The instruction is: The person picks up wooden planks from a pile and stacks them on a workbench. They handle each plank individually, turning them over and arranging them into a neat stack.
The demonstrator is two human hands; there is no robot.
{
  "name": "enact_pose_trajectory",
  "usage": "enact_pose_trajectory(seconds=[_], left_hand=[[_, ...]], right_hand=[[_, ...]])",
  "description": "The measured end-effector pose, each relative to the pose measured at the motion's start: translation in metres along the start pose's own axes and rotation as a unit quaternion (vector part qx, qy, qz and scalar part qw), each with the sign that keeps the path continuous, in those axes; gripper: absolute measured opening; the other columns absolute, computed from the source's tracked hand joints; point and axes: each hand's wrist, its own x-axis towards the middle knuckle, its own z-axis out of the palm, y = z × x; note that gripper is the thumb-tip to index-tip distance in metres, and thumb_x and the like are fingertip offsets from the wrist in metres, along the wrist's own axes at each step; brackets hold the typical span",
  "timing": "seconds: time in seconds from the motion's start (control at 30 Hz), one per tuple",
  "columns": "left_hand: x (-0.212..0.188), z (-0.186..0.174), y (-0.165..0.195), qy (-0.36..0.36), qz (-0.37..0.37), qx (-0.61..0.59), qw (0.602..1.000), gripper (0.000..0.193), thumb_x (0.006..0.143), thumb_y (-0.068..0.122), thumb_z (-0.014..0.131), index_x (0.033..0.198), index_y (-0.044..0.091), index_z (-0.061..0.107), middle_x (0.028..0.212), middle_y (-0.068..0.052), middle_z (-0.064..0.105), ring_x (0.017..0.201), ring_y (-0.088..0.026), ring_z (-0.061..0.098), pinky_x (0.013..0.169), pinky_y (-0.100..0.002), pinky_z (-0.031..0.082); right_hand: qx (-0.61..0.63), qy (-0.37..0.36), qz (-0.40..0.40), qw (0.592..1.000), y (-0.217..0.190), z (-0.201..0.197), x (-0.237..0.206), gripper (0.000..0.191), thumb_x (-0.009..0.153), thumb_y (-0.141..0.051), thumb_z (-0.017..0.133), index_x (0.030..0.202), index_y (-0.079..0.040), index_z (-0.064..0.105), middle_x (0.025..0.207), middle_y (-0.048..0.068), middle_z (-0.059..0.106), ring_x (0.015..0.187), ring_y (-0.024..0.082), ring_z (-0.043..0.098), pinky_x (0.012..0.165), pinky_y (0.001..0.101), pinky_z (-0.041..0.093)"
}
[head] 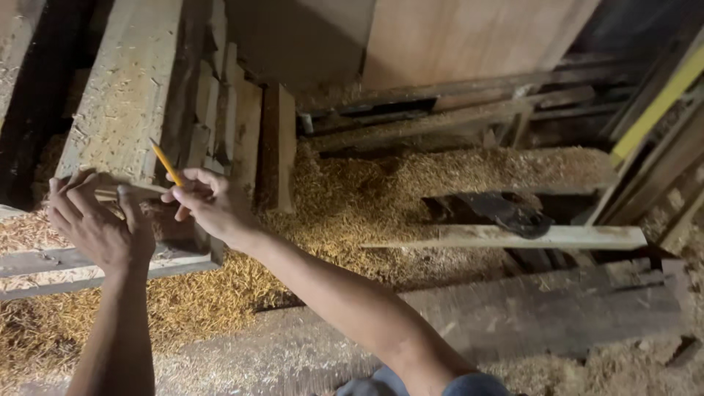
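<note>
Pencil (166,163) first: a yellow one, pinched in the right hand (209,202), its long axis slanting up and to the left, the far end rising above the knuckles and the lower end hidden behind the fingers, so I cannot tell which end is sharpened. That grip is closed on the pencil between thumb and 2 or 3 fingers. Just to its left, the left hand (95,224) lies with fingers spread and bent over a thin pale strip (136,191) of wood or a rule, pressing it flat; the hand is not clamped around it, only bearing down. The strip runs nearly level, left to right, crossing the end of a rough, sawdust-covered plank (121,95) whose length runs away from the person. Pencil and strip meet between the 2 hands, the right hand being nearer that junction. Wood shavings (381,198) cover the floor, a loose pale board (513,236) lies well apart to the right, and a plywood sheet (469,37) leans behind.
</note>
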Motion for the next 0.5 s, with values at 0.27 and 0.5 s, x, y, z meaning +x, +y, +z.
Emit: enact_pose_trajectory(seconds=[0.27, 0.5], left_hand=[[-0.011, -0.028, 0.009, -0.076, -0.019, -0.003, 0.997, 0.057, 0.120, 0.051, 0.036, 0.146, 0.001, 0.046, 0.158, -0.028, 0.046, 0.152, -0.053, 0.027, 0.119, -0.074, 0.016], [-0.104, -0.049, 0.082, -0.079, -0.049, -0.293, 0.951, 0.027, 0.112, 0.025, 0.064, 0.132, 0.007, 0.063, 0.107, -0.012, 0.067, 0.089, -0.022, 0.063, 0.078, -0.036, 0.054]], right_hand=[[0.008, 0.045, 0.053, 0.998, -0.043, -0.020, -0.083, 0.024, 0.098, -0.008, 0.064, 0.120, 0.000, 0.069, 0.091, 0.014, 0.071, 0.071, 0.017, 0.073, 0.063, 0.0246, 0.065], [-0.002, 0.128, 0.112, 0.985, -0.042, -0.053, -0.172, 0.030, 0.095, -0.005, 0.065, 0.125, -0.005, 0.067, 0.090, 0.011, 0.073, 0.072, 0.017, 0.067, 0.060, 0.0249, 0.056]])
